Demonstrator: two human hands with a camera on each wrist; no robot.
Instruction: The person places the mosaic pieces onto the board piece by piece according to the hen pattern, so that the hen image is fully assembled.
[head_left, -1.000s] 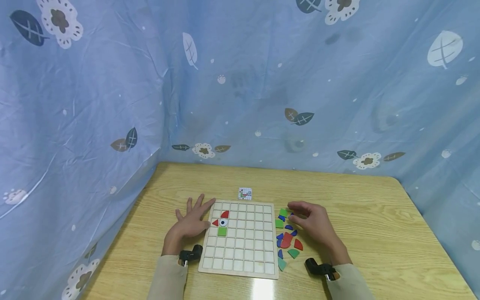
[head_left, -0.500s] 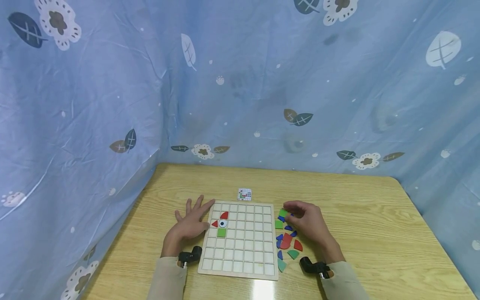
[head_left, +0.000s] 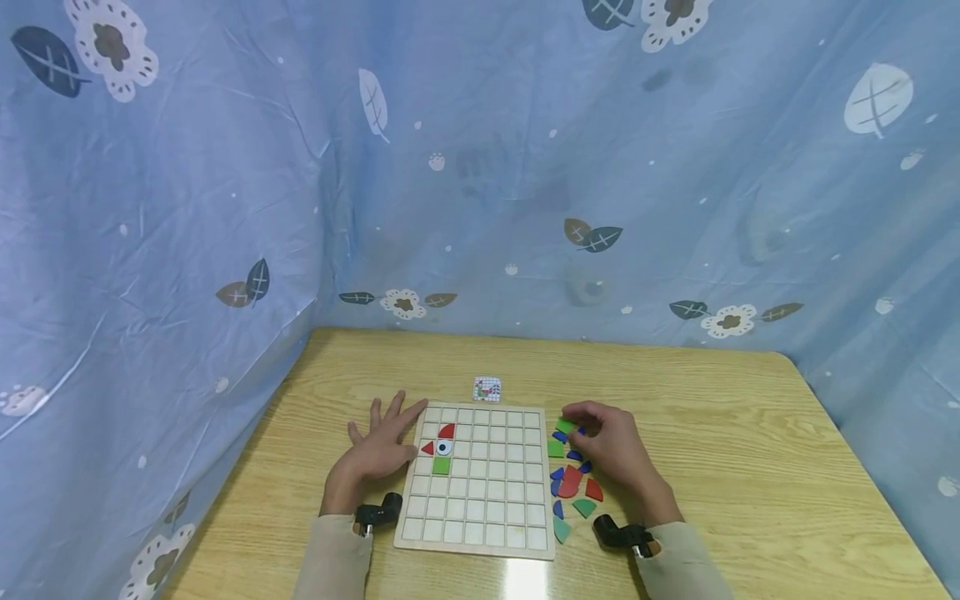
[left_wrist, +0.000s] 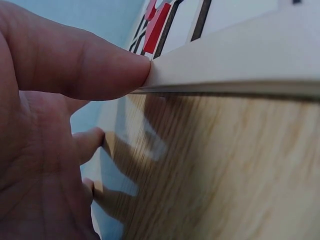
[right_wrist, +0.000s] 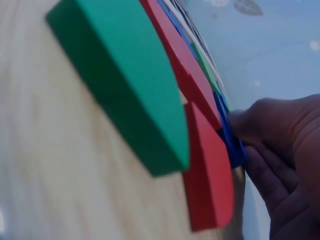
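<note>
My left hand (head_left: pixel 375 454) lies spread at the left of a wooden grid board (head_left: pixel 487 508). Its thumb presses the board's side edge in the left wrist view, and the index fingertip touches the top left corner. On the board sit a red quarter-circle (head_left: pixel 447 431), a red triangle (head_left: pixel 427 448), an eye tile (head_left: pixel 444 447) and a green square (head_left: pixel 441 466). Over the loose pieces right of the board, my right hand (head_left: pixel 611 442) holds thumb and index finger apart around another green square (head_left: pixel 566 425). Whether they touch it is unclear. Several blue pieces (head_left: pixel 573 456) lie beneath and beside the hand.
A small picture card (head_left: pixel 487 389) lies behind the board. Red pieces (head_left: pixel 570 482), a red quarter-circle (head_left: pixel 594 490) and green quarter-circles (head_left: pixel 584 507) lie nearer the front, right of the board. A blue patterned curtain (head_left: pixel 480 167) hangs behind the wooden table (head_left: pixel 750 467).
My right hand has shifted slightly left, its fingertips coming around the upper green square. The left hand stays at the board's edge, and the pieces lie as before.
</note>
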